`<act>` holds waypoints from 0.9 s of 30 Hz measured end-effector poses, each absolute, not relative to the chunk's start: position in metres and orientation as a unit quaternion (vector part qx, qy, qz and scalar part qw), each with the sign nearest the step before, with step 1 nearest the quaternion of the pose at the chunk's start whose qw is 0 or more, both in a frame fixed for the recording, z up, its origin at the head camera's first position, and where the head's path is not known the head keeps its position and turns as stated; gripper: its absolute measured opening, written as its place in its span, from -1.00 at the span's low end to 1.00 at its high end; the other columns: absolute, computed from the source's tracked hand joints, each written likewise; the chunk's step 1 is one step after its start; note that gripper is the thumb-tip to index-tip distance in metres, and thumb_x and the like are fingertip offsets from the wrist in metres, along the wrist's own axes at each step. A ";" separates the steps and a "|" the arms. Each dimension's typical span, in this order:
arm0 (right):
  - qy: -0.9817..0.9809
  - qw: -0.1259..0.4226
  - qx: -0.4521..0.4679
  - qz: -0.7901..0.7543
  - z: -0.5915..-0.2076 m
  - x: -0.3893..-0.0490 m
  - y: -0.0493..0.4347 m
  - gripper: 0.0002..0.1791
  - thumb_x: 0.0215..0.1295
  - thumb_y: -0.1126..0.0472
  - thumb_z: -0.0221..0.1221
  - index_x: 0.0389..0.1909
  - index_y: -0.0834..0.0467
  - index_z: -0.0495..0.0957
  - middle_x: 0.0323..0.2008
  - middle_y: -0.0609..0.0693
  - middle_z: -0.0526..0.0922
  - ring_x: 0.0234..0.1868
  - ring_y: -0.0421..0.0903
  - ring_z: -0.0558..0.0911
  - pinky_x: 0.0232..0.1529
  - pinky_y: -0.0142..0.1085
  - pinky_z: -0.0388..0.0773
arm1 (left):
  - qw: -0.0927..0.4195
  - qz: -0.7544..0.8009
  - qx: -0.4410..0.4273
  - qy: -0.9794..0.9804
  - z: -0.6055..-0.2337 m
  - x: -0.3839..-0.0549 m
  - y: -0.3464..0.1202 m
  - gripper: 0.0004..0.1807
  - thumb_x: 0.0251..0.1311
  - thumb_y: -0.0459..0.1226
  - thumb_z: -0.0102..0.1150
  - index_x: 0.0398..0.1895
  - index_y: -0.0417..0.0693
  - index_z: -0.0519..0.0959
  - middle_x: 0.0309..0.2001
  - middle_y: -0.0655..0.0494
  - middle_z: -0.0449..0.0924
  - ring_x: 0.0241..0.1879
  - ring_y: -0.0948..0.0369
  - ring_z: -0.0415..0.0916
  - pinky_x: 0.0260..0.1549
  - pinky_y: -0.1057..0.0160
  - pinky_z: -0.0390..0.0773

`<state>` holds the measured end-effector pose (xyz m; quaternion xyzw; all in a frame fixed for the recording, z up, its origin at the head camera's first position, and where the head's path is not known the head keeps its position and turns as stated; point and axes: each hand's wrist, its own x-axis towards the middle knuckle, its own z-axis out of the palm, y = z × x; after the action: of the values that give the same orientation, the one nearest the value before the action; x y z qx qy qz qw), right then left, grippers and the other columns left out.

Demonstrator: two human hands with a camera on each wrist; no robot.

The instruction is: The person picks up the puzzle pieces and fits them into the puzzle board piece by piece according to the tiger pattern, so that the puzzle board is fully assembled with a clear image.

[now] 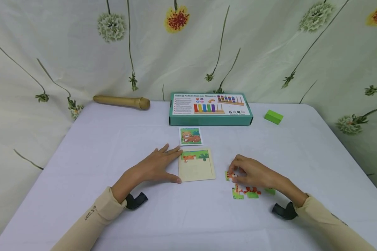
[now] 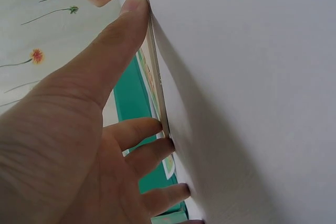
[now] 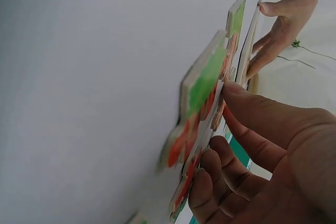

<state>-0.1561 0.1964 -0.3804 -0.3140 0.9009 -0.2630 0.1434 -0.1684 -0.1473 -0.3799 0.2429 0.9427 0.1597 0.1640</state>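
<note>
A square wooden puzzle board [image 1: 196,171] lies mid-table with a strip of picture pieces [image 1: 195,156] along its far edge. My left hand [image 1: 158,165] is spread beside it, thumb and fingertips touching the board's left edge, as the left wrist view also shows. To the right of the board, my right hand [image 1: 252,170] pinches a tiger-face puzzle piece [image 1: 227,175] between thumb and fingers, low over the table; its fingers partly cover the piece. Nearer me lie an orange-and-green piece [image 1: 237,194], a striped piece [image 1: 252,192] and a green piece [image 1: 270,191] partly under the right wrist.
Just beyond the board lies a tiger picture card [image 1: 190,136]. Behind it stands a teal game box [image 1: 210,120], with a brown wooden rod [image 1: 119,101] at its left and a green block [image 1: 273,117] at its right. A flowered cloth [image 1: 264,42] hangs behind the table.
</note>
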 end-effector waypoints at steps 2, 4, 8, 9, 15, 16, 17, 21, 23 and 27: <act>0.901 0.144 -0.314 -0.262 -0.381 -0.156 0.196 -0.85 0.19 0.18 0.32 -0.23 -0.01 0.59 -0.22 -0.18 0.48 -0.26 -0.19 0.44 -0.24 -0.40 0.47 | 0.165 0.158 0.241 0.943 -0.380 -0.168 -0.147 0.15 -0.13 0.27 0.35 0.50 0.02 0.08 0.52 0.11 -0.07 0.49 -0.13 -0.28 0.38 -0.24 -0.15; 0.901 0.144 -0.315 -0.261 -0.381 -0.156 0.196 -0.84 0.18 0.19 0.32 -0.24 0.00 0.58 -0.22 -0.18 0.48 -0.26 -0.19 0.44 -0.24 -0.40 0.48 | 0.162 0.159 0.243 0.943 -0.380 -0.168 -0.147 0.14 -0.13 0.26 0.36 0.50 0.00 0.09 0.52 0.08 -0.05 0.49 -0.15 -0.26 0.37 -0.27 -0.14; 0.901 0.145 -0.317 -0.260 -0.382 -0.157 0.195 -0.82 0.17 0.21 0.33 -0.25 0.00 0.54 -0.25 -0.18 0.47 -0.26 -0.19 0.44 -0.23 -0.39 0.49 | 0.163 0.158 0.241 0.944 -0.380 -0.168 -0.147 0.14 -0.13 0.26 0.36 0.50 0.02 0.09 0.52 0.09 -0.05 0.49 -0.15 -0.26 0.37 -0.26 -0.14; 0.900 0.146 -0.317 -0.260 -0.382 -0.158 0.195 -0.81 0.17 0.21 0.33 -0.25 0.00 0.52 -0.25 -0.18 0.47 -0.26 -0.19 0.44 -0.23 -0.39 0.49 | 0.163 0.158 0.240 0.944 -0.380 -0.168 -0.147 0.14 -0.13 0.26 0.36 0.50 0.02 0.09 0.52 0.09 -0.05 0.49 -0.14 -0.26 0.37 -0.26 -0.14; 0.896 0.156 -0.317 -0.268 -0.382 -0.159 0.195 -0.79 0.19 0.23 0.31 -0.25 0.00 0.47 -0.32 -0.19 0.48 -0.29 -0.19 0.45 -0.25 -0.40 0.49 | 0.166 0.158 0.235 0.944 -0.379 -0.168 -0.147 0.13 -0.13 0.25 0.37 0.50 0.04 0.09 0.51 0.10 -0.05 0.49 -0.13 -0.27 0.38 -0.24 -0.16; 0.895 0.159 -0.316 -0.271 -0.382 -0.159 0.195 -0.78 0.19 0.24 0.31 -0.24 0.01 0.46 -0.34 -0.19 0.48 -0.29 -0.19 0.46 -0.26 -0.40 0.49 | 0.166 0.158 0.236 0.944 -0.379 -0.168 -0.147 0.13 -0.13 0.24 0.37 0.50 0.04 0.09 0.51 0.10 -0.05 0.49 -0.13 -0.27 0.38 -0.25 -0.15; 0.895 0.162 -0.314 -0.274 -0.382 -0.159 0.196 -0.77 0.19 0.24 0.31 -0.23 0.01 0.45 -0.35 -0.18 0.48 -0.30 -0.19 0.46 -0.26 -0.40 0.49 | 0.168 0.158 0.234 0.944 -0.379 -0.168 -0.146 0.13 -0.13 0.24 0.37 0.50 0.05 0.09 0.52 0.12 -0.06 0.50 -0.12 -0.28 0.39 -0.23 -0.16; 0.893 0.172 -0.305 -0.283 -0.383 -0.160 0.196 -0.72 0.18 0.23 0.32 -0.16 0.04 0.44 -0.40 -0.18 0.48 -0.34 -0.21 0.47 -0.31 -0.40 0.50 | 0.167 0.159 0.234 0.944 -0.379 -0.167 -0.146 0.13 -0.13 0.24 0.37 0.50 0.04 0.10 0.51 0.11 -0.05 0.50 -0.12 -0.27 0.39 -0.23 -0.16; 0.893 0.175 -0.305 -0.283 -0.382 -0.160 0.196 -0.71 0.20 0.22 0.31 -0.12 0.05 0.43 -0.42 -0.18 0.49 -0.38 -0.23 0.47 -0.35 -0.41 0.50 | 0.166 0.158 0.236 0.944 -0.379 -0.167 -0.146 0.13 -0.13 0.24 0.37 0.50 0.03 0.10 0.51 0.10 -0.05 0.49 -0.13 -0.27 0.38 -0.25 -0.15; 0.889 0.182 -0.307 -0.287 -0.381 -0.162 0.196 -0.75 0.26 0.21 0.25 -0.09 0.05 0.45 -0.46 -0.19 0.51 -0.45 -0.25 0.48 -0.40 -0.41 0.50 | 0.165 0.158 0.238 0.944 -0.378 -0.168 -0.147 0.13 -0.12 0.24 0.37 0.50 0.02 0.09 0.52 0.09 -0.06 0.49 -0.14 -0.27 0.38 -0.25 -0.15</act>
<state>-0.1621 0.1965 -0.3814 -0.3067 0.8891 -0.2870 0.1816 -0.1679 -0.1467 -0.3782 0.2384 0.9440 0.1576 0.1650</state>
